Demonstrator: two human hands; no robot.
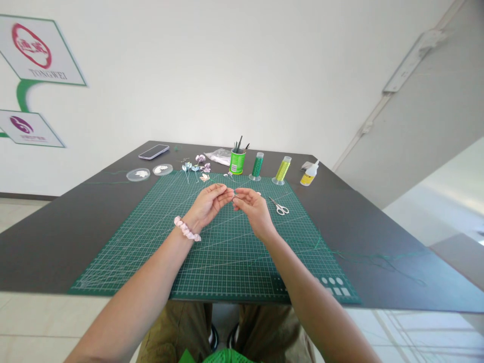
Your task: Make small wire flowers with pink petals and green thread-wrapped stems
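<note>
Over the middle of a green cutting mat, my left hand and my right hand meet at the fingertips. Both are pinched closed on something small and thin that I cannot make out. A pink scrunchie circles my left wrist. White-handled scissors lie on the mat to the right of my right hand. Beyond my fingers, a small cream and orange flower rests near the mat's far edge, beside blue flowers on thin stems and purple flowers.
A green can with tools stands behind the mat, near a green thread spool, a yellow-green spool and a glue bottle. Two shallow dishes and a phone lie at the left. Loose green thread trails right.
</note>
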